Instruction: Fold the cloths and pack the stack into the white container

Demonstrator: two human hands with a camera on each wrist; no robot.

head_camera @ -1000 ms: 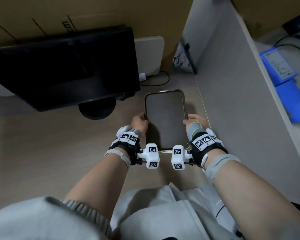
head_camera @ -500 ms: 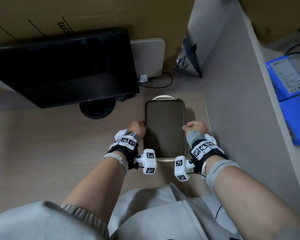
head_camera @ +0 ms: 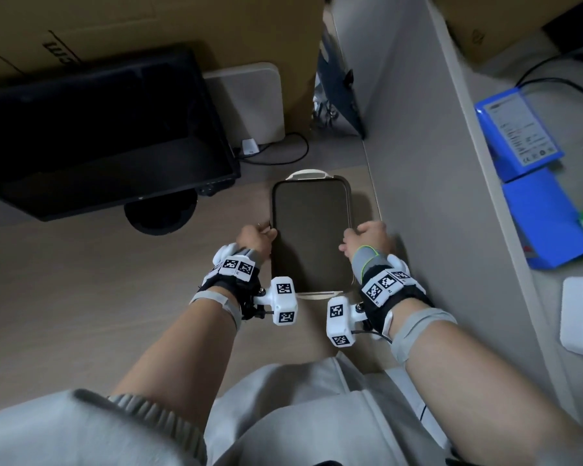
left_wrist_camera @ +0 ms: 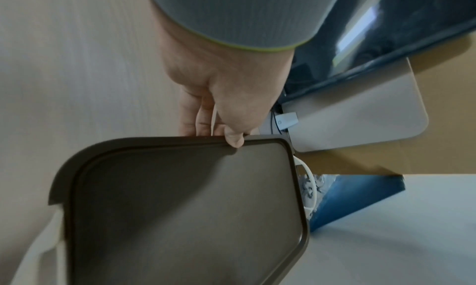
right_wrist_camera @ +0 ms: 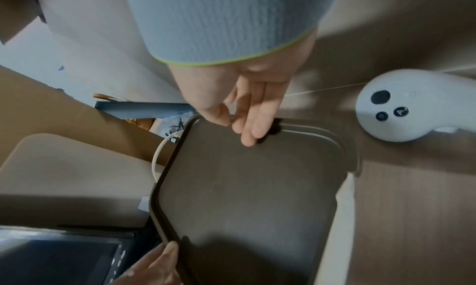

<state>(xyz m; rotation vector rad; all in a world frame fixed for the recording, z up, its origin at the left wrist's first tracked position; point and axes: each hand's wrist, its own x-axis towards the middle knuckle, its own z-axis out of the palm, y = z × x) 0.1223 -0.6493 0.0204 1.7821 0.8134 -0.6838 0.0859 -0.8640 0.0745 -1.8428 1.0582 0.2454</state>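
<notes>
Container lid point(head_camera: 312, 235) between left hand point(head_camera: 255, 239) and right hand point(head_camera: 371, 237), apparently gripped.

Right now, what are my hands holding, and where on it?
Both hold the dark lid on the white container: the left hand grips its left long edge, the right hand its right long edge, thumbs on the rim.

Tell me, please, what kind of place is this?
Probably an office desk in a cubicle: a black monitor stands on the wooden desk, a grey partition wall divides it from the next desk, and cables run behind.
</notes>
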